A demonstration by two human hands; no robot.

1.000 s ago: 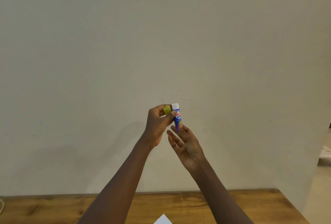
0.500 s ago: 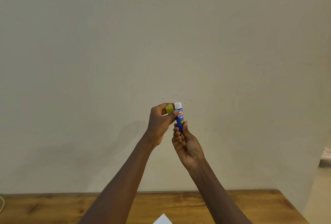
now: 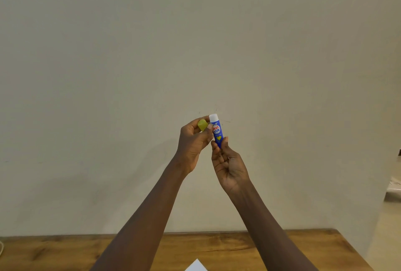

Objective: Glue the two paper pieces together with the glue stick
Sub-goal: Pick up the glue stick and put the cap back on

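glue stick (image 3: 217, 131): blue tube, upright, held in the air in front of the wall, well above the surface; white top exposed, cap off
cap (image 3: 202, 125): yellow-green, apart from the tube, tucked in the left hand's fingers just beside the tube top
left hand (image 3: 193, 140): closed around the cap, thumb tip pressed to the upper tube
right hand (image 3: 229, 163): pinching the tube's lower end between thumb and fingertips, palm facing the camera
paper (image 3: 196, 266): one white corner showing at the bottom edge, lying on the surface; second piece not in view
surface (image 3: 293, 247): wood, only the far strip visible
step: judged as twisting the base to raise the glue, nothing applied yet
risk 1: cap held loosely with two jobs for the left hand, could slip and drop
risk 2: over-twisting pushes out too much glue, which could smear or break off on the paper
risk 3: paper mostly out of frame, so aiming the glue needs a look down first
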